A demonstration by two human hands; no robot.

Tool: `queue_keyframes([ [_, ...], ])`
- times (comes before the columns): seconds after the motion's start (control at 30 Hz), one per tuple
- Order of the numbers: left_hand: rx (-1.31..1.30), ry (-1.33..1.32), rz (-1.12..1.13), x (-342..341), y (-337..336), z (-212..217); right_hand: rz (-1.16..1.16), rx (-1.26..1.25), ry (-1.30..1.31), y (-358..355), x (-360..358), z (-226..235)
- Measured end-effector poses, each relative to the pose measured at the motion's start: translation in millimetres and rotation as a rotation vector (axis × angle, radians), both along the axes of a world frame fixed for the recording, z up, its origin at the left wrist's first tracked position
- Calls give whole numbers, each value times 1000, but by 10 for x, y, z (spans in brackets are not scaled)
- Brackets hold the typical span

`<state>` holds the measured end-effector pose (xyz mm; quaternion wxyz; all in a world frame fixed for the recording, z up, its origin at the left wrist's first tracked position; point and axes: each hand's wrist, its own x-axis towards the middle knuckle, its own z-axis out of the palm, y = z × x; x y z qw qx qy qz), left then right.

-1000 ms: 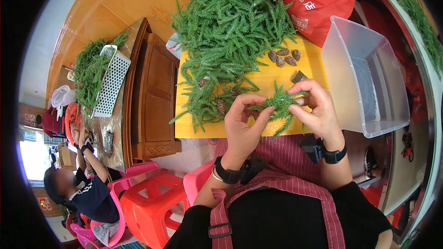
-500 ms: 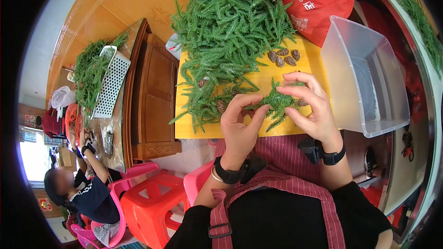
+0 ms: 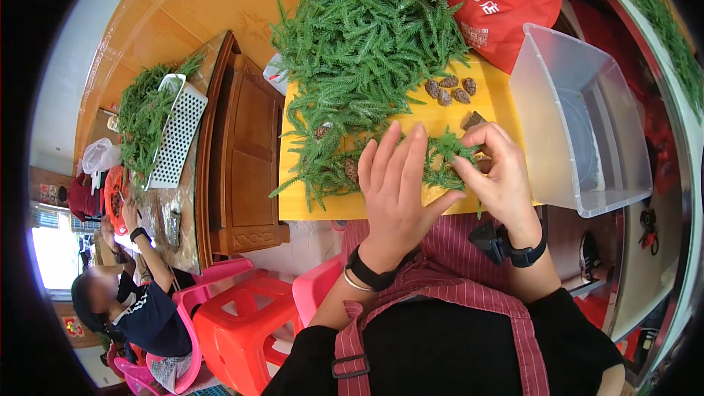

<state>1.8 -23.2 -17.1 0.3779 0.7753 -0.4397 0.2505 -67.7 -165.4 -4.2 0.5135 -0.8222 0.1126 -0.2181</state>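
Observation:
My left hand [image 3: 394, 194] is open, fingers stretched out and palm down over the near edge of the yellow tabletop [image 3: 493, 81]. Beside its fingers lies a green artificial pine sprig [image 3: 442, 154]. The thumb and fingertips of my right hand [image 3: 504, 176] are pinched on the right side of that sprig. To the left, more sprigs lie with a pine cone [image 3: 351, 169] among them. A heap of green pine sprigs [image 3: 367, 44] covers the far left of the table. Several loose pine cones [image 3: 445, 97] rest right of the heap. A small dark brown piece [image 3: 473, 120] lies just beyond my right hand.
A red bag [image 3: 506, 18] of pine cones stands at the far right, with a clear plastic bin [image 3: 543, 132] nearer. At left, a person [image 3: 150, 308] sits by another table bearing a white perforated basket [image 3: 178, 132] and greenery. A red stool [image 3: 242, 323] stands between.
My left hand has gone from a pinch at the sprig to flat with fingers spread. My right hand has lowered its fingers onto the sprig. The brown piece has come into sight.

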Motion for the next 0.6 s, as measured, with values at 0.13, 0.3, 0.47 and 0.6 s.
queue_keyframes([
  [0.13, 67, -11, 13, -1, 22, -20, -6, -18, -27, 58, 8, 29],
  [0.3, 6, 102, 12, -42, -11, 41, -49, -97, -114, 94, 5, 51],
  [0.47, 7, -2, 109, -10, -40, -77, -54, -33, -72, 119, 26, 10],
  [0.6, 13, 7, 100, -48, -59, -34, -62, -145, -54, 78, 26, -3],
])
